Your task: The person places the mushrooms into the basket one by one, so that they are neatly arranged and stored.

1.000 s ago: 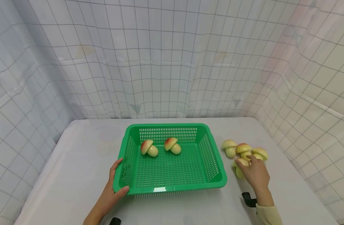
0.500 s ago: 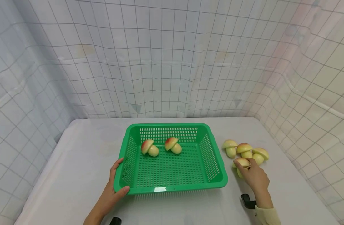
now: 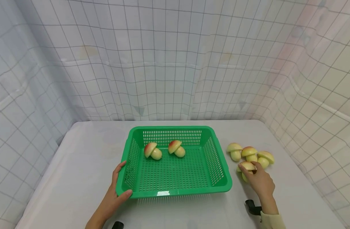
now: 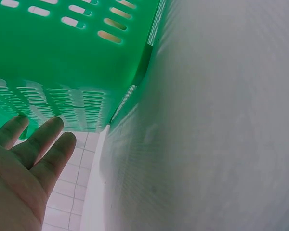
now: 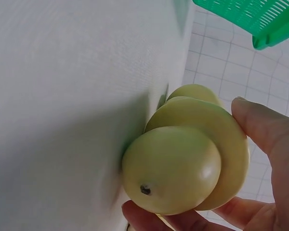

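Observation:
In the head view my left hand point(image 3: 109, 201) holds the near left corner of a green plastic basket point(image 3: 189, 191), its thumb over the front rim and its fingers along the left side. Those fingers point(image 4: 50, 144) lie outside the slotted wall in the left wrist view. On the right, my right hand point(image 3: 261, 182) pinches the cap of a toy mushroom point(image 3: 247, 165) between thumb and fingers. The right wrist view shows this mushroom's rounded pale stem point(image 5: 171, 168) close to the white cloth, with another yellowish rounded shape point(image 5: 196, 91) behind it.
Two red-capped mushrooms point(image 3: 177, 148) lie in the back left part of the basket. Beyond my right hand, a pale mushroom point(image 3: 234, 148), a red-topped one point(image 3: 249, 151) and a third point(image 3: 265, 156) lie close together on the white-covered table point(image 3: 86, 165). Grid-patterned curtains point(image 3: 169, 70) surround it.
My right hand has come down slightly and its thumb and fingers have closed on the nearest mushroom's cap. My left hand and the basket stay in place.

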The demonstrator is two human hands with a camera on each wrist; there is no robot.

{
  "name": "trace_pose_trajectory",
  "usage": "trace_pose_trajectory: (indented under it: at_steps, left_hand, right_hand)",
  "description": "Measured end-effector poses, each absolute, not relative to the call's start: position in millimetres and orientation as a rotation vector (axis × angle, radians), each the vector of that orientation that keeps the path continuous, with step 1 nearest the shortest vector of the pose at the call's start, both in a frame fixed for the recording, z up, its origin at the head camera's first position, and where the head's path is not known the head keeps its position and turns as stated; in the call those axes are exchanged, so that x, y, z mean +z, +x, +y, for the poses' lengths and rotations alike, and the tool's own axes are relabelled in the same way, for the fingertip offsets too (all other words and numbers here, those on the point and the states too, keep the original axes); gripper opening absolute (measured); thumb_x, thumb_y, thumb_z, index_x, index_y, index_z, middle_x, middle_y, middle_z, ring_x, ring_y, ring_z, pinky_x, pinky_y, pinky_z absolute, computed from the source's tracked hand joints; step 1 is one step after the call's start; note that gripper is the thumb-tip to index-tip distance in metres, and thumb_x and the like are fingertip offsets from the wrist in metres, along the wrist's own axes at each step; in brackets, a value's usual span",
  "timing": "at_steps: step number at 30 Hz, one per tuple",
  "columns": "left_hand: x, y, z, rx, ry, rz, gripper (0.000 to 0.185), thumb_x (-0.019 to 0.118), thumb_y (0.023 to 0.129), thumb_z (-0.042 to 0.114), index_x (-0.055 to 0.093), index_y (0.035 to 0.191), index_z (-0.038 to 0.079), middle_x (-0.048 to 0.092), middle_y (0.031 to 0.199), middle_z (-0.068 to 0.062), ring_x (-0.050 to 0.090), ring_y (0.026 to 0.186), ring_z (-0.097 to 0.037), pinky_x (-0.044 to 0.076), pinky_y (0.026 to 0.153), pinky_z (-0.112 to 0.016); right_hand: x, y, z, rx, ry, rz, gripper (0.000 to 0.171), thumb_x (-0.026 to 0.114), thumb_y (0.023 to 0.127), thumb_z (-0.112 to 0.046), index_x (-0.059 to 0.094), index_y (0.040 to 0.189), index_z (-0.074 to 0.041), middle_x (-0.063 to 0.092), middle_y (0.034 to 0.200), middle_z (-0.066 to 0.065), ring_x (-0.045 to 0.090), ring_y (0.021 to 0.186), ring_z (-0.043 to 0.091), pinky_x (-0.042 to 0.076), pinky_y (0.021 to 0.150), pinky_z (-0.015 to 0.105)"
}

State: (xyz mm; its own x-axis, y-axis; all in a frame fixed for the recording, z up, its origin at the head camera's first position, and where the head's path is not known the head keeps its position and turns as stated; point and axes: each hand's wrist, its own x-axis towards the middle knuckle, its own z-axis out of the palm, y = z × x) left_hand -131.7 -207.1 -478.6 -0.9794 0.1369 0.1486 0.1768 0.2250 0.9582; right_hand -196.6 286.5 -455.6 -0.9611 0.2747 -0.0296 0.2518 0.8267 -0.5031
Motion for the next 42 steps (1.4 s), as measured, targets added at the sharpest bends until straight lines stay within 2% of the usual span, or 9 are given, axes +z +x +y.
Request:
trace_pose_trajectory:
  at_steps: [9, 18, 26, 35, 42]
  left_hand:
    - [-478.2, -131.1, -206.3, -1.903, -0.321, -2.426, 0.083, 0.054, 0.088, 0.013, 0.004, 0.151, 0.034, 0.004, 0.152, -0.012, 0.024, 0.128, -0.035, 0.039, 0.087, -0.028]
    - [-478.7, -131.7, -206.1, -1.920, -0.319, -2.419, 0.082, 0.053, 0.089, 0.013, 0.005, 0.151, 0.034, 0.003, 0.152, -0.012, 0.023, 0.129, -0.036, 0.040, 0.087, -0.028]
    - [-478.3, -131.4, -205.2, -1.931, -0.327, -2.402, 0.082, 0.053, 0.088, 0.012, 0.005, 0.151, 0.033, 0.004, 0.152, -0.013, 0.025, 0.127, -0.036, 0.041, 0.086, -0.028]
    - [-476.8, -131.3, -204.8, -1.935, -0.344, -2.386, 0.081, 0.053, 0.089, 0.012, 0.005, 0.151, 0.031, 0.003, 0.152, -0.014, 0.025, 0.127, -0.037, 0.041, 0.085, -0.028]
    - [-475.4, -130.5, -204.2, -1.941, -0.342, -2.380, 0.081, 0.053, 0.089, 0.012, 0.006, 0.151, 0.031, 0.003, 0.152, -0.014, 0.026, 0.127, -0.037, 0.041, 0.084, -0.029]
  right_hand:
    - [-458.8, -195.6, 286.6, 0.810, -0.435, -2.905, 0.089, 0.049, 0.081, -0.073, 0.044, 0.135, -0.003, 0.062, 0.110, 0.024, 0.060, 0.077, 0.036, 0.040, 0.055, 0.040]
    - [-460.0, -194.4, 283.7, 0.813, -0.457, -2.839, 0.084, 0.051, 0.082, -0.071, 0.048, 0.133, -0.004, 0.064, 0.107, 0.021, 0.061, 0.082, 0.039, 0.040, 0.056, 0.040]
    - [-461.1, -195.1, 282.1, 0.819, -0.470, -2.827, 0.086, 0.049, 0.080, -0.073, 0.049, 0.133, -0.006, 0.064, 0.109, 0.020, 0.061, 0.085, 0.038, 0.041, 0.057, 0.040]
    - [-457.0, -195.8, 279.2, 0.826, -0.462, -2.752, 0.082, 0.049, 0.082, -0.071, 0.051, 0.132, -0.007, 0.064, 0.108, 0.022, 0.062, 0.085, 0.040, 0.042, 0.057, 0.041]
    - [-452.4, -198.3, 276.6, 0.805, -0.427, -2.678, 0.076, 0.053, 0.083, -0.067, 0.054, 0.129, -0.007, 0.066, 0.103, 0.021, 0.062, 0.079, 0.037, 0.040, 0.053, 0.038]
